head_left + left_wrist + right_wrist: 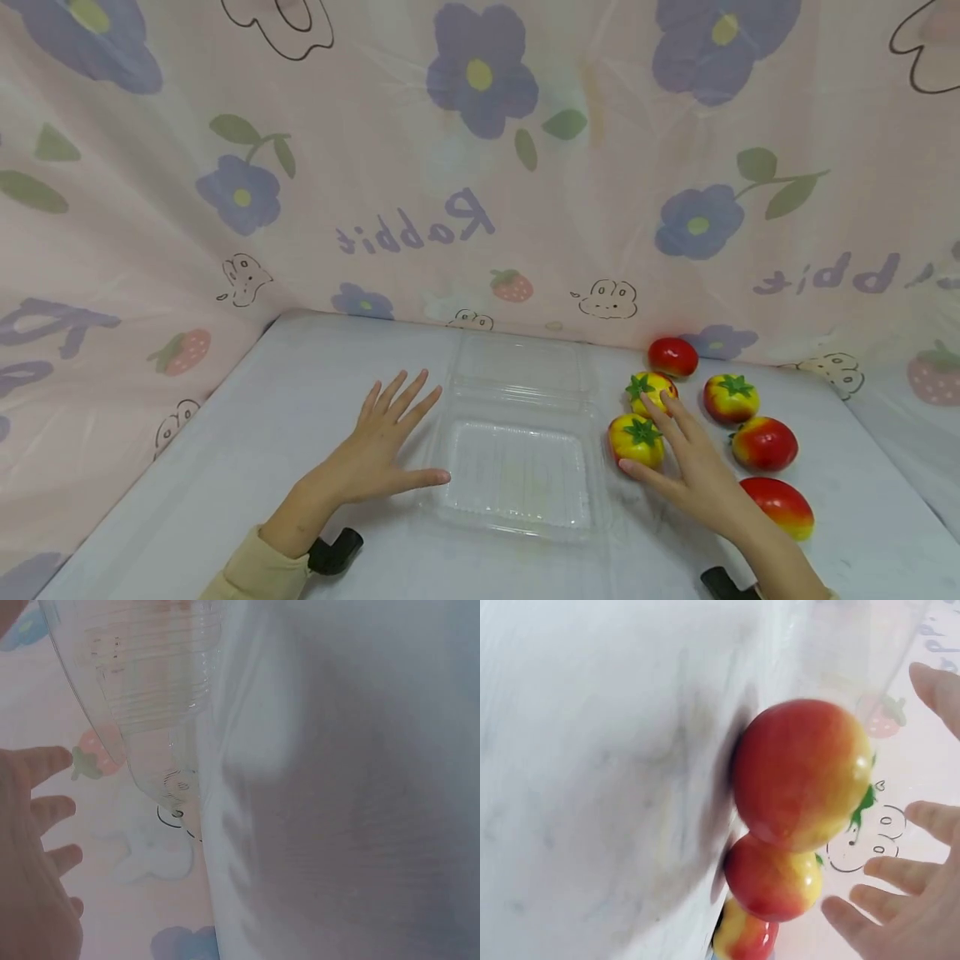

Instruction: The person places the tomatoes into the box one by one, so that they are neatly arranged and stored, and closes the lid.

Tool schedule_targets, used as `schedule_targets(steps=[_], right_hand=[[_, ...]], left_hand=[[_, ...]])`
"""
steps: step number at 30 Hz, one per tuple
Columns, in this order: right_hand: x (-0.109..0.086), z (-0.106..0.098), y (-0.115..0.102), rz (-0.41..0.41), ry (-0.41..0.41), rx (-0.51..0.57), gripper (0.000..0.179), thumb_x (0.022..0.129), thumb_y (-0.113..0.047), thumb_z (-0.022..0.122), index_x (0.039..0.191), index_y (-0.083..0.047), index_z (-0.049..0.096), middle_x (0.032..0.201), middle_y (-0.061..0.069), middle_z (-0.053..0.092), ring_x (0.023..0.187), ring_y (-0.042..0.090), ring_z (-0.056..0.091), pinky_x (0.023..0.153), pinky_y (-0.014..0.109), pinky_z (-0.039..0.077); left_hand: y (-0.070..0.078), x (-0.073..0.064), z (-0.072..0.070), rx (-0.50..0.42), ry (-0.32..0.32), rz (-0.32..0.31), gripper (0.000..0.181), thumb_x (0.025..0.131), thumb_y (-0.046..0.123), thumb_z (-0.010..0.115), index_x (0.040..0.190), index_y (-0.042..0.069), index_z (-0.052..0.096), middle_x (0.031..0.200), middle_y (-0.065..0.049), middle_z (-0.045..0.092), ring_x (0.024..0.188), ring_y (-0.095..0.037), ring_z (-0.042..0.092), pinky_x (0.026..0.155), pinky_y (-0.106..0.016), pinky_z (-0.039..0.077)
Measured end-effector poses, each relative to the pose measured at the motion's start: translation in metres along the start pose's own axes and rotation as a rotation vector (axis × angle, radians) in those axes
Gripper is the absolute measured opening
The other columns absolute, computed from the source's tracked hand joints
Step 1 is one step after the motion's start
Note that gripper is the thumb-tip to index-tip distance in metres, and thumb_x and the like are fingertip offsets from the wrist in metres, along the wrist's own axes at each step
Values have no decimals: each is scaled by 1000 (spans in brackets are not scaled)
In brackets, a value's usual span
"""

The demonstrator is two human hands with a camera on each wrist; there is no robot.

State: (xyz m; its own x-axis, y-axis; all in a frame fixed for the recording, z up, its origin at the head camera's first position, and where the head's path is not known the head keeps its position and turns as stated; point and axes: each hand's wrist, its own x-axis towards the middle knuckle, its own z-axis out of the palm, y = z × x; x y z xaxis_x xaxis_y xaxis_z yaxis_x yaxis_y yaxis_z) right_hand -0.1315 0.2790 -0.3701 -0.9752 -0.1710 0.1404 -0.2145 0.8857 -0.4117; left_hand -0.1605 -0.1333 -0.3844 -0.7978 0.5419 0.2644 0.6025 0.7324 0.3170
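A clear plastic clamshell box (517, 475) lies opened out on the table, its lid (521, 367) folded back toward the wall. My left hand (375, 462) hovers at the box's left side, fingers spread and holding nothing. Over on the right, my right hand (693, 471) is held with spread fingers above a yellow-and-red fruit with a green star-shaped leaf (636, 442). The right wrist view shows its fingers (900, 874) apart from the round fruit (802, 776). Behind the nearest fruit sits a similar one (651, 393), partly covered by fingertips.
More red-and-yellow fruits stand at the right: a red one (672, 357) at the back, a leafy one (731, 398), another on its side (765, 443) and one (780, 507) beside the right forearm. A flower-printed cloth (390, 150) hangs behind the white table (300, 400).
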Motion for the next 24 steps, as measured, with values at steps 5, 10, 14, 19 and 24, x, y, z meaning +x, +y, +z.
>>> schedule_targets(steps=[5,10,14,19,24], right_hand=[[-2,-2,-4,16,-17,86,90,81,-51,70,152,-18,24,153,28,21,132,54,28,89,74,35],[-3,-3,-6,66,-52,134,88,83,-51,69,152,-18,26,151,26,28,129,51,35,88,71,40],[-3,-2,-6,84,-61,158,84,84,-52,67,151,-17,28,149,25,32,125,48,43,89,65,46],[-2,0,-5,64,-43,163,79,85,-47,68,148,-14,33,146,25,36,124,45,44,92,60,47],[-1,2,-2,77,-45,173,77,84,-44,70,146,-13,37,142,24,41,123,42,45,93,56,49]], left_hand=[[3,-5,-1,-22,-26,30,106,73,76,60,155,26,15,163,2,4,149,-30,0,115,-61,-1],[5,-8,-1,-47,-53,45,112,68,79,62,155,26,16,163,2,5,149,-29,0,117,-57,-4],[6,-10,-2,-73,-74,57,114,65,80,63,155,26,17,162,1,5,149,-29,-1,117,-55,-5],[6,-11,-1,-91,-82,67,116,64,77,67,155,24,18,162,-2,8,149,-31,3,115,-60,0],[5,-13,0,-106,-95,66,116,64,75,69,154,23,20,162,-4,11,148,-32,5,114,-62,2]])
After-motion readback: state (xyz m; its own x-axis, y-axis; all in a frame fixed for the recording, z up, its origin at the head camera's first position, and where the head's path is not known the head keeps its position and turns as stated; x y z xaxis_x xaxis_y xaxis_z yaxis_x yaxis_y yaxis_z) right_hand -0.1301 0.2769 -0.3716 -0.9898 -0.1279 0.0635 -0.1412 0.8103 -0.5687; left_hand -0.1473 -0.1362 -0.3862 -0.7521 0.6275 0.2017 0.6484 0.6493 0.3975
